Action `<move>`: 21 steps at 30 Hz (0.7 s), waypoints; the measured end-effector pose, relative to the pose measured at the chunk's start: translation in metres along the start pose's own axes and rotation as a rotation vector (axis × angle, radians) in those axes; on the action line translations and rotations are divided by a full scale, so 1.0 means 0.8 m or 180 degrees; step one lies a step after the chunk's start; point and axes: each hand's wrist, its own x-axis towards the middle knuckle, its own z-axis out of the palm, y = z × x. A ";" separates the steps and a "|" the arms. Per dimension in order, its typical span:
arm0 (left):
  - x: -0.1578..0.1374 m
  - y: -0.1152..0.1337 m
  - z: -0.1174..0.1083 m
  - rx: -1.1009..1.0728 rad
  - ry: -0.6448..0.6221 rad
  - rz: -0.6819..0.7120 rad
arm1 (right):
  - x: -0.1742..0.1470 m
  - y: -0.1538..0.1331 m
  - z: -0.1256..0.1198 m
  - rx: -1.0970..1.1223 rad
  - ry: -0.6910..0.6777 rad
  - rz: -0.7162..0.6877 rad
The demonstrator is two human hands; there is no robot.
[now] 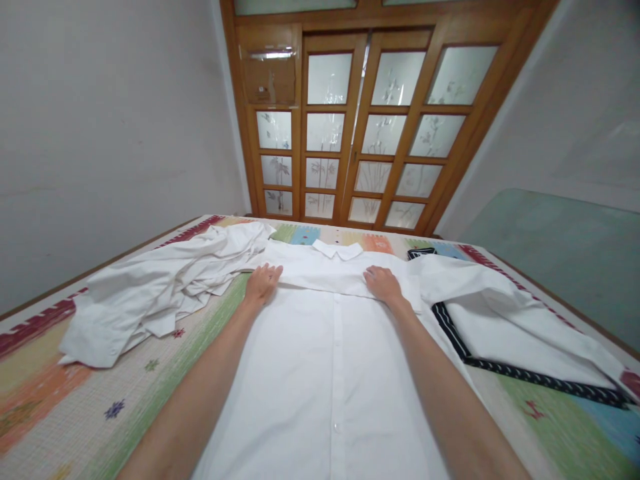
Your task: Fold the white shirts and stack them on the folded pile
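A white button-up shirt [310, 373] is spread front side up, its collar [338, 250] at the far end and its button placket running down the middle. A band of white cloth [323, 277] lies across its chest below the collar. At the band's left end, my left hand [263, 283] has its fingers curled on the cloth. My right hand [384, 283] is closed on the cloth toward the right side of the chest. One long sleeve [500, 287] stretches out to the right. The fingertips of both hands are partly hidden in the fabric.
A crumpled heap of white clothing [165, 287] lies at the left. Black-and-white patterned trim [540, 373] borders white cloth at the right. Beneath everything is a colourful patterned cover [195, 373]. Wooden doors with glass panes [330, 133] stand behind; a pale green panel [560, 247] is at the right.
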 end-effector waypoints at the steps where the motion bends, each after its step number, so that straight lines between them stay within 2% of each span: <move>1: 0.000 0.003 -0.002 0.0049 0.0084 -0.0101 | 0.000 0.001 0.002 0.0018 0.0058 0.0015; 3: 0.004 0.012 -0.008 0.0210 0.0124 -0.0346 | -0.001 0.003 0.006 0.0040 0.0209 0.0108; 6: 0.023 0.022 -0.022 0.0396 -0.0159 -0.0723 | -0.004 0.001 0.009 0.0076 0.0425 0.0138; 8: 0.043 0.025 -0.031 0.0474 -0.0269 -0.0776 | -0.006 -0.002 0.009 0.0125 0.0518 0.0092; 11: 0.078 0.022 -0.037 0.0601 -0.0241 -0.0426 | -0.007 -0.004 0.008 0.0150 0.0581 0.0073; 14: 0.107 0.012 -0.033 0.0725 -0.0488 0.0002 | -0.007 -0.005 0.009 0.0134 0.0624 0.0066; 17: 0.125 0.002 -0.025 0.0794 -0.0694 0.0126 | -0.006 -0.005 0.013 0.0122 0.0722 0.0007; 21: 0.140 -0.007 -0.019 0.0826 -0.0710 0.0196 | -0.004 -0.005 0.017 0.0082 0.0774 -0.0043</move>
